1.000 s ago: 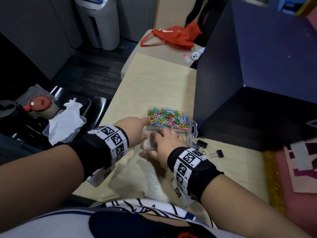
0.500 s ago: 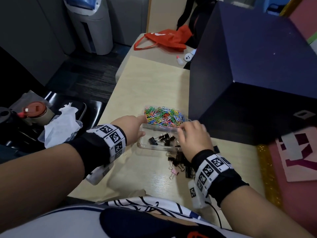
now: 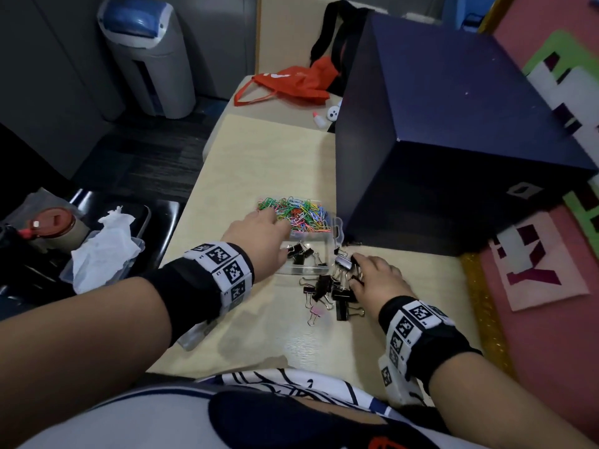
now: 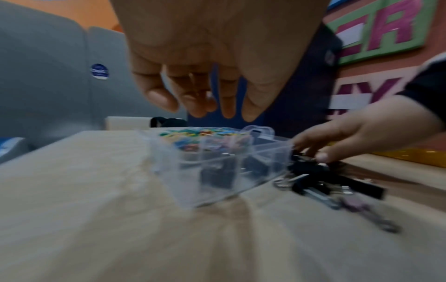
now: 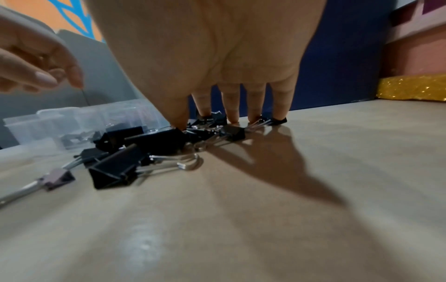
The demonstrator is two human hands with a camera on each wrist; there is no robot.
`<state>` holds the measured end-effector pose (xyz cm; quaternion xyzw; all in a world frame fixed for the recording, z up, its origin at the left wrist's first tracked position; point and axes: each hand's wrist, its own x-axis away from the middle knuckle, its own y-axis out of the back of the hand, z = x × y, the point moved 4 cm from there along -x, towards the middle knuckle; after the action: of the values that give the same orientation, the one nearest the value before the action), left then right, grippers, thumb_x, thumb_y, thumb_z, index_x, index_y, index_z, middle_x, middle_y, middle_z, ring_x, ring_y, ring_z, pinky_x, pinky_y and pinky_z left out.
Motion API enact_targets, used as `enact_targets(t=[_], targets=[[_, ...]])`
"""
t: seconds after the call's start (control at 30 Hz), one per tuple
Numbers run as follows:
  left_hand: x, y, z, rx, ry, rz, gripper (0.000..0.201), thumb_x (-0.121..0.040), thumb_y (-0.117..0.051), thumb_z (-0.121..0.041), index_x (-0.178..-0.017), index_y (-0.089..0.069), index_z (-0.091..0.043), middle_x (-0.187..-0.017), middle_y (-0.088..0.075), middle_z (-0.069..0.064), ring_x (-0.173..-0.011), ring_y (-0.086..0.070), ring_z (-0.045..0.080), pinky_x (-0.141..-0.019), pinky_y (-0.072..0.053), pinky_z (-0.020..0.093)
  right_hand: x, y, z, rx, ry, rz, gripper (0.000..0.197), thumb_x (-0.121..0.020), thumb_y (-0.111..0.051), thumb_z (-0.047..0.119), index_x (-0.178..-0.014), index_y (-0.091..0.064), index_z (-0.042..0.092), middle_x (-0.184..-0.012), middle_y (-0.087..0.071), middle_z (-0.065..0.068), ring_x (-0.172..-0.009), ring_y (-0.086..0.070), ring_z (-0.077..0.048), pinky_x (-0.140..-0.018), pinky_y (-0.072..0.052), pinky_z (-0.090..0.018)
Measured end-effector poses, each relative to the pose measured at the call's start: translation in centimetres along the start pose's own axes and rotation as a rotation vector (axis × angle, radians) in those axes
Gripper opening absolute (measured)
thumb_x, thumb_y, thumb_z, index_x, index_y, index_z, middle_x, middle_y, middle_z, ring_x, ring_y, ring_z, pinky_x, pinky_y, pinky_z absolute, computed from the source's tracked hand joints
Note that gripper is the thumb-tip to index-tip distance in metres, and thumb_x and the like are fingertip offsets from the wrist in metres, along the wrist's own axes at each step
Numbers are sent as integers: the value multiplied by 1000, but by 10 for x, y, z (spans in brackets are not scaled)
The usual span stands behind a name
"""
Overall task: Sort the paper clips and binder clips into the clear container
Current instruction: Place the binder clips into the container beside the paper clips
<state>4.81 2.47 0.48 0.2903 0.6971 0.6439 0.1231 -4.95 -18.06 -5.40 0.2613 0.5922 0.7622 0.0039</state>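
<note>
In front of you is a pale wood worktop, and on it the clear container sits just beside the big dark blue box that stands to its right. A loose heap of black binder clips lies on the worktop against the container's near right corner, with one small pink binder clip at the heap's near edge. Your right grip rests its straight fingertips down among those clips, and farther back, past a seam in the surface, lie an orange bag and a small white bottle.
</note>
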Motion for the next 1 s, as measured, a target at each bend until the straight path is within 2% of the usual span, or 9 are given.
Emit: enact_targets(t=[0.1, 0.2, 0.33, 0.43, 0.57, 0.67, 0.77, 0.83, 1.0], targets=[[6, -7, -37, -5, -165, 113, 32, -91, -47, -30, -122, -51, -22, -124, -51, 3, -109, -55, 25, -82, -49, 36, 9, 1, -3, -10, 8, -2, 54, -94, -45, 41, -144, -27, 32, -145, -34, 1, -129, -34, -24, -103, -34, -39], [13, -26, -64, -69, -255, 242, 38, -91, -49, -27, -128, -48, -23, -124, -50, 4, -108, -55, 26, -80, -49, 38, 15, 5, -10, -5, -16, -55, 57, -92, -49, 42, -144, -28, 31, -149, -27, 1, -132, -30, -25, -103, -34, -39], [19, -52, -77, -171, -327, 348, 53, -88, -56, -31, -137, -34, -37, -139, -35, 6, -115, -49, 32, -86, -51, 45, 18, 0, -23, -44, -46, 29, 63, -90, -50, 46, -145, -20, 41, -153, -18, 5, -136, -23, -28, -104, -36, -43], [20, -64, -75, -216, -317, 332, 58, -86, -63, -23, -132, -31, -38, -141, -28, 9, -114, -49, 33, -82, -51, 45, 20, -2, -25, -31, -20, 47, 59, -91, -51, 41, -142, -22, 42, -145, -29, 2, -128, -29, -28, -98, -40, -40], [17, -69, -68, -197, -272, 304, 45, -82, -67, -17, -120, -46, -27, -128, -32, 9, -105, -49, 30, -78, -55, 43, 20, -1, -20, -11, 40, 11, 49, -91, -54, 30, -135, -32, 29, -132, -38, -5, -118, -34, -28, -91, -42, -36], [16, -70, -65, -201, -245, 307, 45, -81, -70, -16, -118, -47, -27, -119, -32, 7, -99, -48, 28, -72, -55, 40, 19, -2, -16, -9, 75, 5, 49, -91, -55, 24, -135, -34, 22, -129, -40, -7, -116, -38, -27, -91, -40, -32], [16, -70, -63, -201, -223, 315, 52, -80, -71, -13, -122, -44, -28, -116, -33, 6, -95, -49, 27, -71, -55, 40, 18, -2, -14, -31, 116, 24, 58, -92, -53, 22, -142, -26, 31, -130, -38, -4, -115, -39, -26, -86, -39, -30], [16, -70, -62, -187, -209, 311, 58, -79, -70, -9, -125, -40, -26, -116, -35, 7, -94, -50, 27, -71, -54, 39, 17, -2, -13, -22, 138, 50, 60, -93, -52, 22, -144, -24, 38, -130, -37, -3, -116, -38, -24, -89, -40, -30], [18, -70, -60, -161, -140, 301, 48, -80, -61, -2, -120, -42, -18, -110, -38, 7, -91, -54, 30, -68, -51, 39, 18, 1, -12, 19, 111, 13, 39, -89, -55, 20, -127, -45, 23, -125, -41, -5, -114, -42, -26, -88, -43, -33]])
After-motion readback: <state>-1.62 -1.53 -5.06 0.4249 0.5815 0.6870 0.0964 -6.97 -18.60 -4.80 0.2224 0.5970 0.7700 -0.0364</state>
